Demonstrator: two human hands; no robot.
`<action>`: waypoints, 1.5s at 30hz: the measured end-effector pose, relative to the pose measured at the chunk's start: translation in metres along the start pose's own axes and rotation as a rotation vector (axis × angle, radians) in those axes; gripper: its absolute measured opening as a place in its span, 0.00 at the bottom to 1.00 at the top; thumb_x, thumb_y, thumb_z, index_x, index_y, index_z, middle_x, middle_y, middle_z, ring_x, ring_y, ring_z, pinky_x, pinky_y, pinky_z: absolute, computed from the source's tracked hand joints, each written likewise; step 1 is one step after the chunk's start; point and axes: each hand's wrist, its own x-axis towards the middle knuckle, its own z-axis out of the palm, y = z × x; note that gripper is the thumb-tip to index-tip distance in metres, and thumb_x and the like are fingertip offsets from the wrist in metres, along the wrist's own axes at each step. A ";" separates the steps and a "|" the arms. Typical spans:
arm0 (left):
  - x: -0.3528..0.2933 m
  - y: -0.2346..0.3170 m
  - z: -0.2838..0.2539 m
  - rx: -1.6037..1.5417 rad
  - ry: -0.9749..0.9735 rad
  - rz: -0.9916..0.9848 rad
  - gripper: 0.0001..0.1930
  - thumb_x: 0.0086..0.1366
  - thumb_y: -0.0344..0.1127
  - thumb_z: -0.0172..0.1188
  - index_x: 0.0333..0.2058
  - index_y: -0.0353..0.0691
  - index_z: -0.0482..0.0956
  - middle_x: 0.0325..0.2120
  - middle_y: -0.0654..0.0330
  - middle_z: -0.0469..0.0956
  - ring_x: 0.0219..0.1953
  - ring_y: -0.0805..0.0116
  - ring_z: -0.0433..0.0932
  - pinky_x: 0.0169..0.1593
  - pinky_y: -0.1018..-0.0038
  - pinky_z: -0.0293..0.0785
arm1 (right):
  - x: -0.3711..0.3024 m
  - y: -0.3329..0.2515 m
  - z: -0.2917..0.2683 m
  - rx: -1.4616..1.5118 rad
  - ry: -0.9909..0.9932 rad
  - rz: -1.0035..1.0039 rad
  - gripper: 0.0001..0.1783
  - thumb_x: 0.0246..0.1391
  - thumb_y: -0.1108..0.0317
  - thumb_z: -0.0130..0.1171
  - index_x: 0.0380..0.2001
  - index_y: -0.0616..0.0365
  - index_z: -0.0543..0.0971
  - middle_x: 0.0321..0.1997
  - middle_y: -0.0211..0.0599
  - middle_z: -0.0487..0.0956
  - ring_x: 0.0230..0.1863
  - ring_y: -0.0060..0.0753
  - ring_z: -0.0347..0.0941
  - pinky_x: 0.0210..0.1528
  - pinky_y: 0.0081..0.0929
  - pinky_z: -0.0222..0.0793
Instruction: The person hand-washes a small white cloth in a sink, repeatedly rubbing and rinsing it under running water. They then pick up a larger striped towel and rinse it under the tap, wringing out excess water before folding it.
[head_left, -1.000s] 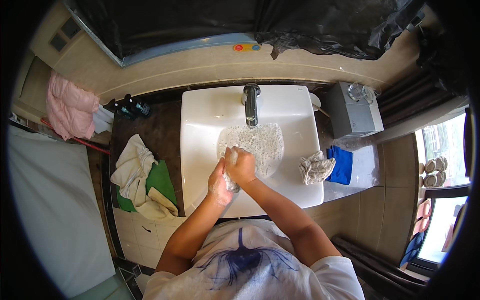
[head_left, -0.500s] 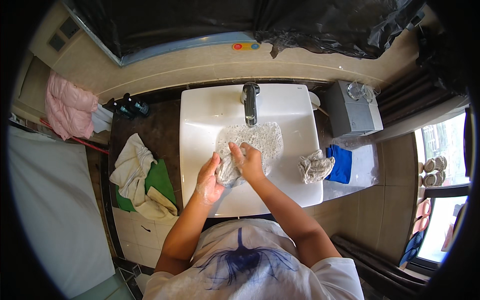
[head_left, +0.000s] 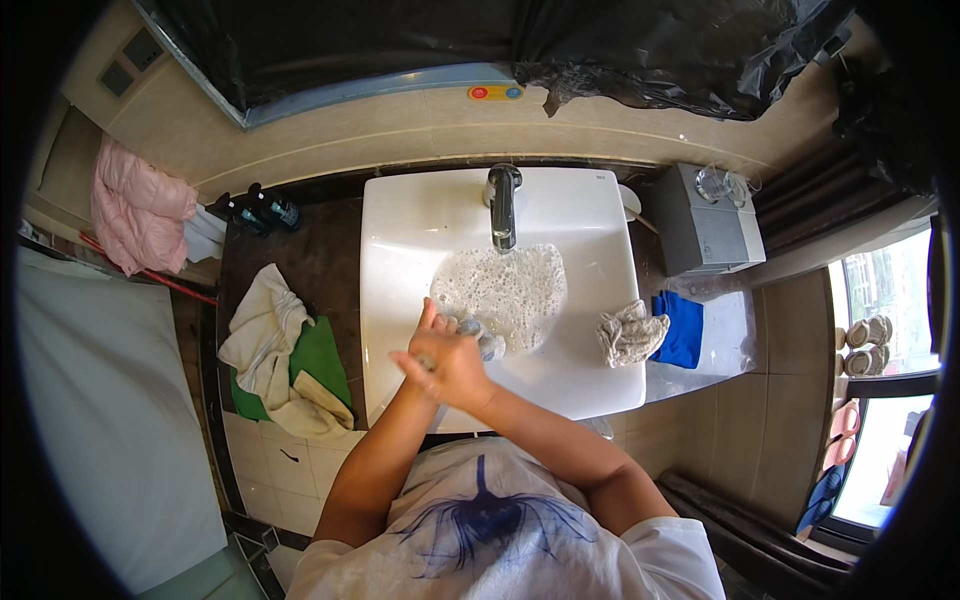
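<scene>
Suds (head_left: 520, 290) pool in a white sink (head_left: 575, 205). The right hand (head_left: 456, 370), clasping gray cloth (head_left: 490, 344), presses together with the left hand (head_left: 429, 318), whose own grip is hidden.

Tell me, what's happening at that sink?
A person has both hands together over the white sink, with a greyish cloth bunched between them. The right hand covers much of the left hand. Bubbly water sits in the bowl. Another crumpled cloth lies on the sink's right edge, next to a blue cloth.
</scene>
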 end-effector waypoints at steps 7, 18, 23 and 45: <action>0.010 -0.018 0.076 0.182 0.723 -0.085 0.16 0.70 0.50 0.50 0.44 0.44 0.74 0.33 0.67 0.75 0.37 0.72 0.75 0.43 0.75 0.73 | 0.009 0.047 0.002 -0.359 0.112 0.111 0.18 0.56 0.59 0.58 0.17 0.56 0.74 0.18 0.46 0.75 0.19 0.51 0.72 0.24 0.41 0.68; 0.000 -0.010 0.051 0.268 0.522 -0.046 0.25 0.68 0.60 0.48 0.45 0.42 0.74 0.40 0.65 0.76 0.46 0.69 0.75 0.52 0.68 0.70 | -0.002 0.028 0.007 -0.437 0.146 -0.125 0.22 0.53 0.52 0.61 0.17 0.58 0.73 0.15 0.47 0.73 0.17 0.54 0.71 0.21 0.42 0.66; 0.012 0.008 0.081 0.391 0.557 -0.032 0.15 0.70 0.49 0.52 0.39 0.43 0.75 0.34 0.66 0.75 0.40 0.76 0.74 0.46 0.75 0.71 | 0.020 0.028 -0.023 -0.262 -0.018 0.123 0.23 0.52 0.50 0.63 0.19 0.60 0.74 0.16 0.48 0.74 0.17 0.51 0.71 0.22 0.40 0.66; 0.016 0.004 0.028 0.012 0.352 -0.098 0.20 0.70 0.55 0.47 0.26 0.48 0.72 0.19 0.68 0.71 0.30 0.72 0.72 0.39 0.73 0.71 | -0.014 -0.010 0.009 -0.402 -0.008 -0.296 0.13 0.55 0.61 0.58 0.20 0.55 0.79 0.21 0.40 0.77 0.21 0.46 0.74 0.24 0.38 0.70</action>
